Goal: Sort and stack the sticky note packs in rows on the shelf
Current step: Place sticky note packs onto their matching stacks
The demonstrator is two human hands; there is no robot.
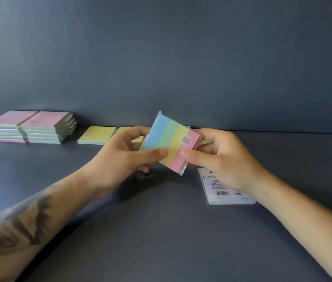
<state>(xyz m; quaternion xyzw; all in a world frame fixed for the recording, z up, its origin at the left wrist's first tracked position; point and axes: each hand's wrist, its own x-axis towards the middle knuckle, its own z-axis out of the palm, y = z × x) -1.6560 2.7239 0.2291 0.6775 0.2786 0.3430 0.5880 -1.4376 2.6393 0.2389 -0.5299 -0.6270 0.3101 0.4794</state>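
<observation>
Item in hand: one striped pack (pixel 169 142), blue, green, yellow and pink bands, film-wrapped, held tilted above the shelf (pixel 161 231), roughly mid-width and clear of it. We grip it from both sides: the left hand (pixel 128 153) has its thumb across the near face and fingers curled behind; the right hand (pixel 220 157) pinches the pink end between thumb and fingers. Both forearms reach in from the near edge.

Already placed, as we judge it: pink-topped stacks (pixel 32 128), two columns side by side, several packs high, at far left against the back wall (pixel 161 58); beside them a yellow-topped row (pixel 98 135), only one pack high, partly hidden behind our hands.

Outstanding: the held pack, plus one label-side-up pack (pixel 225 192) lying loose under our right wrist. We reckon the sorting well underway, not finished.
</observation>
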